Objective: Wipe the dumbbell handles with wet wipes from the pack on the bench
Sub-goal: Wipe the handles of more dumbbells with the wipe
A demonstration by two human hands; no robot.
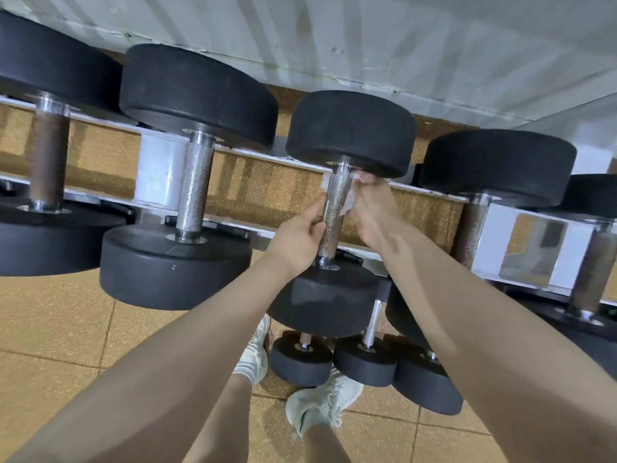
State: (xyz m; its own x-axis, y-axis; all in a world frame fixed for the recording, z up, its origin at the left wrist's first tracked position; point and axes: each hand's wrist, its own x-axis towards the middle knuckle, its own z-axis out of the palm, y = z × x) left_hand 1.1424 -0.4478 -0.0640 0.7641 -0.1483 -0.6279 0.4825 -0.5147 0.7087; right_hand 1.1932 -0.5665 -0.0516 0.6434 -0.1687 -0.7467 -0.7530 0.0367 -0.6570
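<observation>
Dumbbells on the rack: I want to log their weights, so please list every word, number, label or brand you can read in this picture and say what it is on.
None: no text can be read anywhere in this view.
The dumbbell being wiped shows plain black ends and no number.
The neighbouring dumbbell has only a small pale speck, not a mark that reads.
The rack and wall carry no signs.

Person seen from a head-worn camera. Both forearms are bare, with no sleeves, watch or bands visible; the left hand (297, 242) and right hand (374, 212) carry no gloves or rings that can be made out. The lower legs are bare. Each foot wears a pale grey-white lace-up sneaker (322, 404), the farther one with a short white sock (245, 372).
</observation>
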